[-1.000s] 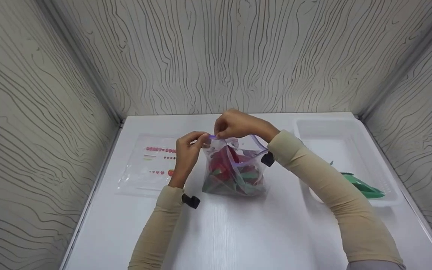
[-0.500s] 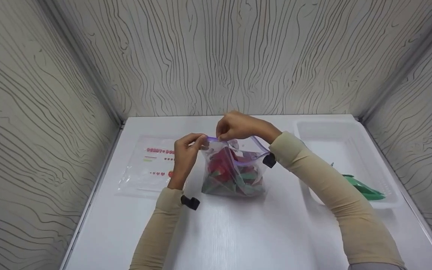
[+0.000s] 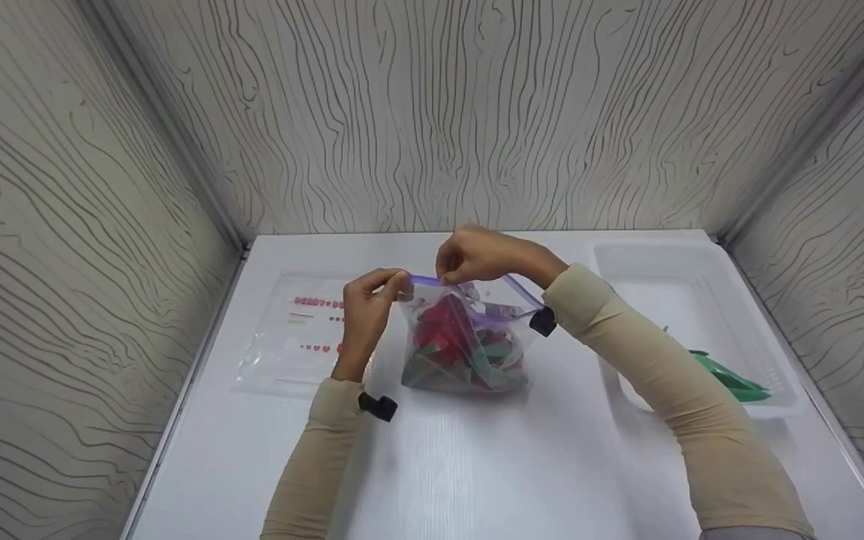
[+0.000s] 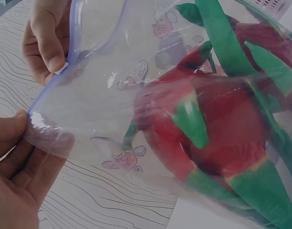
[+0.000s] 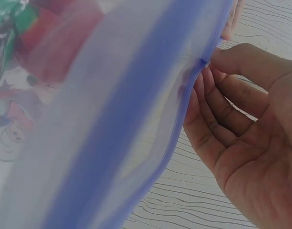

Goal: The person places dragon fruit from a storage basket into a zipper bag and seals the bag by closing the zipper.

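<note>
A clear zip bag (image 3: pixel 432 375) with a purple zip edge stands mid-table, red and green dragon fruits (image 4: pixel 222 119) inside it. Its mouth gapes on the right part, as the right wrist view shows. My left hand (image 3: pixel 367 307) pinches the left corner of the zip edge between thumb and fingers. Farther along that edge, my right hand (image 3: pixel 477 253) pinches a small white slider (image 4: pixel 62 68) in the left wrist view. Cartoon figures are printed on the bag's film. Whether the fruits are real or toys I cannot tell.
A flat clear packet (image 3: pixel 274 360) with red printing lies left of the bag, partly behind the left arm. On the right stands a white basket (image 3: pixel 657 251) holding a green pointed object (image 3: pixel 732 377), partly behind the right sleeve. Wood-patterned walls (image 3: pixel 432 112) enclose the table.
My right hand has slid slightly right along the zip edge, while my left hand has shifted a little left. The gap between them has widened.
</note>
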### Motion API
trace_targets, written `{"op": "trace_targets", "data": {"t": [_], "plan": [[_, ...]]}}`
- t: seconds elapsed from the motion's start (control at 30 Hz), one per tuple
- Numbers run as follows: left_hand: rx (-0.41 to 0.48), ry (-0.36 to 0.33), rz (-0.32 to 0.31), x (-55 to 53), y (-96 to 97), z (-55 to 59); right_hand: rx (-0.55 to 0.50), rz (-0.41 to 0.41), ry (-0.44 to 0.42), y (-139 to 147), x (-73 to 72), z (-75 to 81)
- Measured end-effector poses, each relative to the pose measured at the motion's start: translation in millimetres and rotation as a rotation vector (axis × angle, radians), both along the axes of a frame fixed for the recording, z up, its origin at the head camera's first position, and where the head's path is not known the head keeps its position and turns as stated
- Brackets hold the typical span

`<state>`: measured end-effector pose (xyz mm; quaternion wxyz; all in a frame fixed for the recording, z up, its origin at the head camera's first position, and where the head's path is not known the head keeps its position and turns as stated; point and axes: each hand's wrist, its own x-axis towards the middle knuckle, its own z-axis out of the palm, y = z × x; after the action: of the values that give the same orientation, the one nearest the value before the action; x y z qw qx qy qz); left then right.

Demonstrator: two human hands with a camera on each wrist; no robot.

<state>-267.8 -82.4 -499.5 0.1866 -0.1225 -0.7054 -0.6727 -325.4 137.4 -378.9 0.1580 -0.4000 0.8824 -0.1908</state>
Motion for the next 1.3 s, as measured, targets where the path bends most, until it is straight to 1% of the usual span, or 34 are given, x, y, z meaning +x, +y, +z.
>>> {"op": "trace_targets", "data": {"t": [0.23, 0.47, 0.67, 0.77, 0.97, 1.3], "plan": [[0.009, -0.015, 0.013, -0.3, -2.9, -2.1, 0.003, -0.020, -0.032, 5.2, -0.3, -1.4], [0.007, -0.017, 0.024, 0.1, -4.1, -1.4, -0.005, -0.001, -0.031, 9.6, -0.8, -2.0], [0.001, 0.007, 0.007, -0.8, -7.3, -3.9, -0.008, -0.006, -0.024, 15.7, -1.0, -6.0], [-0.008, 0.013, 0.011, -0.8, -8.6, -3.7, -0.011, -0.003, -0.016, 19.9, 0.0, -6.7], [-0.003, -0.011, 0.042, -1.7, -11.3, -2.7, -0.018, 0.006, -0.012, 28.3, -0.6, -8.3], [0.016, -0.033, 0.057, -1.7, -14.3, -3.3, -0.014, -0.021, -0.039, 41.7, -2.9, -9.7]]}}
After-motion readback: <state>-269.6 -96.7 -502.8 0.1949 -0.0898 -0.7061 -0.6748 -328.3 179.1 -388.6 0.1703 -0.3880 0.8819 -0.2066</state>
